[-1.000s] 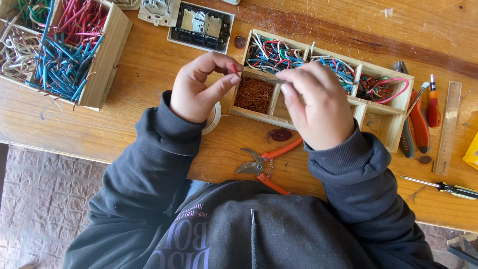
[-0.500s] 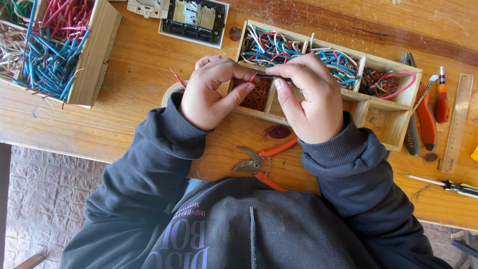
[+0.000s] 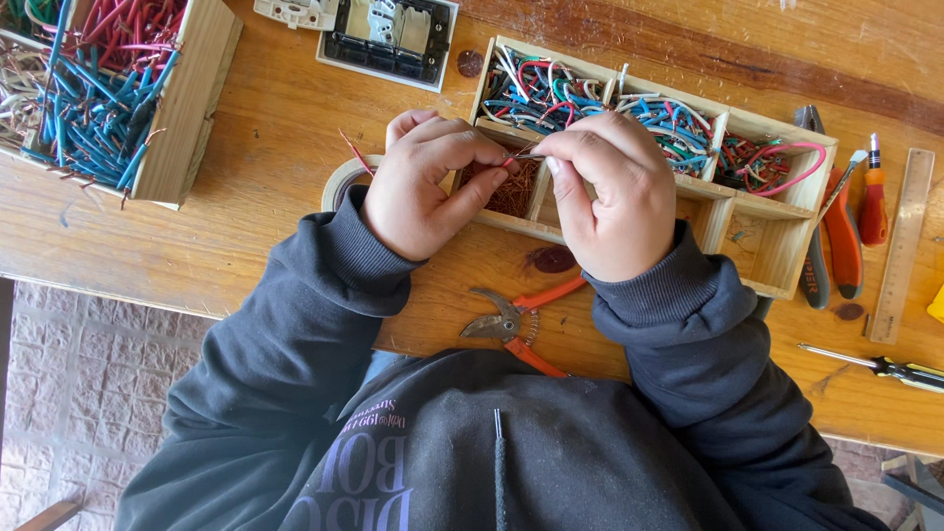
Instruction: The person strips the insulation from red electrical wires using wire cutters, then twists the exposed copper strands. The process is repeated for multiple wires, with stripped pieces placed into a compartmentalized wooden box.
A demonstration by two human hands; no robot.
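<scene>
My left hand (image 3: 425, 187) and my right hand (image 3: 608, 192) meet fingertip to fingertip over a small wooden divided tray (image 3: 777, 241). Between the fingertips both hands pinch a short thin wire (image 3: 521, 154); a red end of wire (image 3: 352, 152) sticks out left of my left hand. Below the fingers lies the tray's compartment of bare copper strands (image 3: 511, 192). The tray's far compartments hold mixed coloured wire pieces (image 3: 551, 88).
Orange-handled pliers (image 3: 521, 324) lie on the wooden table near my chest. A wooden box of blue and red wires (image 3: 108, 88) stands at far left, a switch plate (image 3: 393, 39) behind. Cutters (image 3: 831, 236), screwdrivers (image 3: 870, 192) and a ruler (image 3: 905, 246) lie right. A tape roll (image 3: 339, 182) sits under my left wrist.
My hands have come together from apart and now pinch the wire between their fingertips over the copper compartment. The view has shifted slightly.
</scene>
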